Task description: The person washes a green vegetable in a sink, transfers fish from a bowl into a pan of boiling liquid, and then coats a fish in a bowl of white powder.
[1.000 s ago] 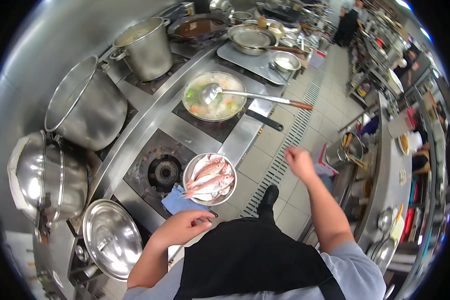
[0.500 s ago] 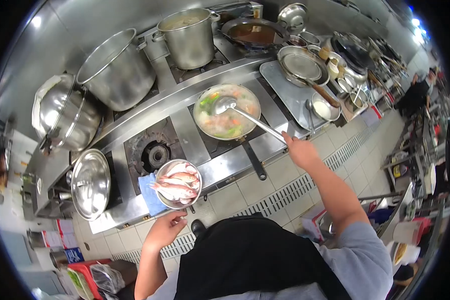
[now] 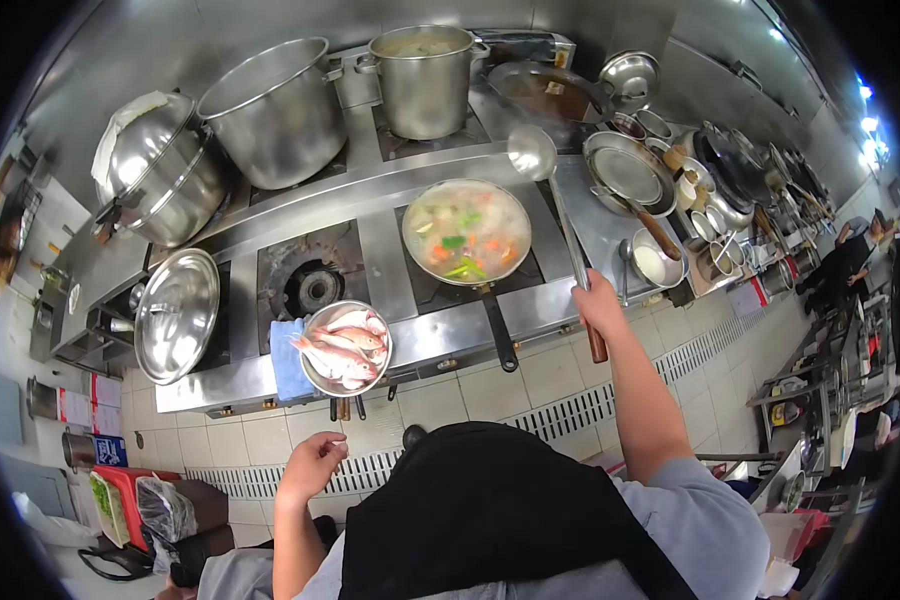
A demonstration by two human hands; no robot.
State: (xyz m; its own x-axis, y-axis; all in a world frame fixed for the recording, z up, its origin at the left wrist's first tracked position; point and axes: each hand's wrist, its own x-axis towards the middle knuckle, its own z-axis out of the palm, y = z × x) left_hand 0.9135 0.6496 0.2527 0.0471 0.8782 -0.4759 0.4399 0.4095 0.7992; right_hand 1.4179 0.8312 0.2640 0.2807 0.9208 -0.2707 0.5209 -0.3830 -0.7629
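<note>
My right hand is closed round the handle of a long ladle, whose bowl is raised off the pan at its upper right. Soup with orange and green pieces steams in the frying pan on the burner; its black handle points toward me. Over the floor at lower left hangs my left hand, fingers apart and holding nothing. In front of it, a metal bowl of pinkish fish sits at the stove edge beside a blue cloth.
Large pots and a lidded steamer line the back left. A round lid leans at the left. Bowls and a strainer stand at right. Another person is far right; someone's grey clothing shows at lower left.
The ladle has left the pan and moved up and right with my right hand. My left hand has moved slightly down, away from the fish bowl. The view has shifted.
</note>
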